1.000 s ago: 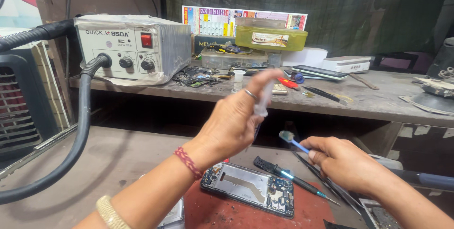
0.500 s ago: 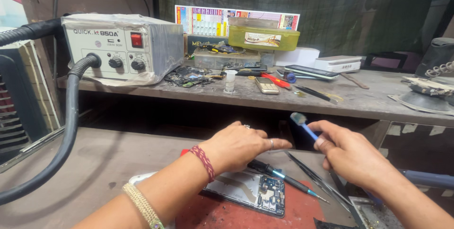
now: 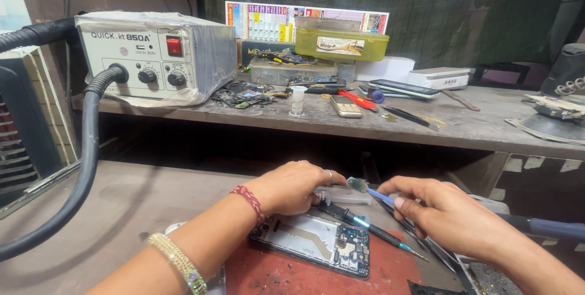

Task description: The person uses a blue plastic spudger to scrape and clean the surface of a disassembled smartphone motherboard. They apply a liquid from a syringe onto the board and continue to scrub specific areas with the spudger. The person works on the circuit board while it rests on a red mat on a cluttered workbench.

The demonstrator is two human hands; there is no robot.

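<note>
The left hand (image 3: 292, 186) lay curled on a small clear case (image 3: 348, 195) above the opened phone (image 3: 314, 245). The right hand (image 3: 448, 213) pinched a blue brush (image 3: 365, 188), its bristles beside the left fingertips.

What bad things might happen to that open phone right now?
The brush in the right hand hovers near the open phone; a slip might scrape its bare circuit parts. The screwdriver lies loose across the phone's edge and may roll onto the board. The left hand could knock it.
</note>
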